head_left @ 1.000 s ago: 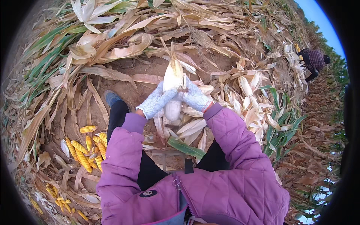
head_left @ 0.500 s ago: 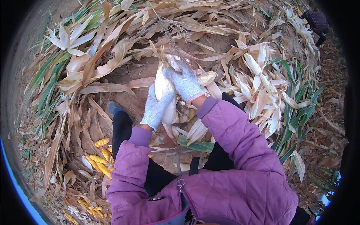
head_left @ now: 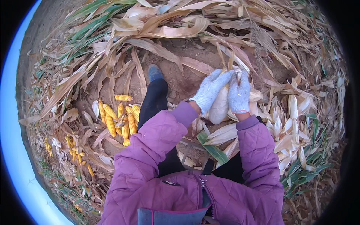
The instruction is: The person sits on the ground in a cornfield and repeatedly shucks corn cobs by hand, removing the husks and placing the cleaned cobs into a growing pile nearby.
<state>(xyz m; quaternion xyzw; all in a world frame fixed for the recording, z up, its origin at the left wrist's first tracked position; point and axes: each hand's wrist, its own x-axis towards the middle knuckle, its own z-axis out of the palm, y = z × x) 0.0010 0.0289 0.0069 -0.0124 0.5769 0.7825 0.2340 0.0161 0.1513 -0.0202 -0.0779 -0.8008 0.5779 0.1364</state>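
Note:
Between my legs hangs an ear of corn [head_left: 219, 109] in its pale husk, its lower end showing beneath my gloved fingers. My left hand [head_left: 212, 89], in a whitish knit glove, is closed at the ear's upper end. Right beside it my right hand [head_left: 239, 92], gloved alike, is closed around the top of the same husk. Dry leaf tips stick up above both hands. The fingers partly cover the ear's top, and I cannot tell whether kernels are exposed there.
Husked yellow cobs [head_left: 125, 120] lie in a pile by my left leg, with smaller groups of cobs [head_left: 73, 148] farther left. Dry corn stalks [head_left: 161, 28] form a bank ahead. Loose pale husks [head_left: 290, 127] and green leaves [head_left: 305, 174] heap up at my right.
My left hand has gone from the ear's lower side up to its top, beside my right hand. The view has swung left, showing more of the yellow cobs.

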